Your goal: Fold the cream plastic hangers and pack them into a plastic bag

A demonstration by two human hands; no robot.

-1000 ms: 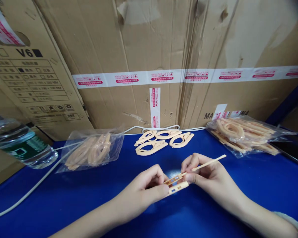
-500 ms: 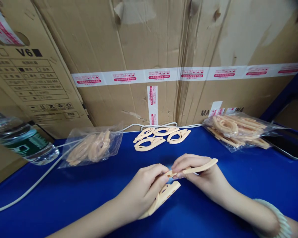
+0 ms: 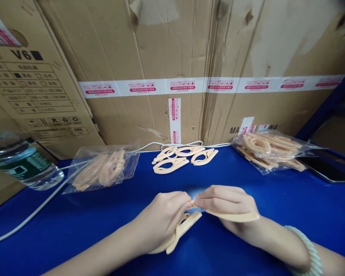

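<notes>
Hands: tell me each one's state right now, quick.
Left hand: closed, holding a peach plastic part.
Right hand: closed, holding a second peach plastic part.

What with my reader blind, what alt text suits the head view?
Left hand and right hand each grip a peach plastic part, ends meeting, over a blue table. Loose parts and two bagfuls lie before cardboard boxes.

The left cardboard box (image 3: 31,88) reads "V6"; the right carton (image 3: 276,46) shows "MA" near its bottom edge.
</notes>
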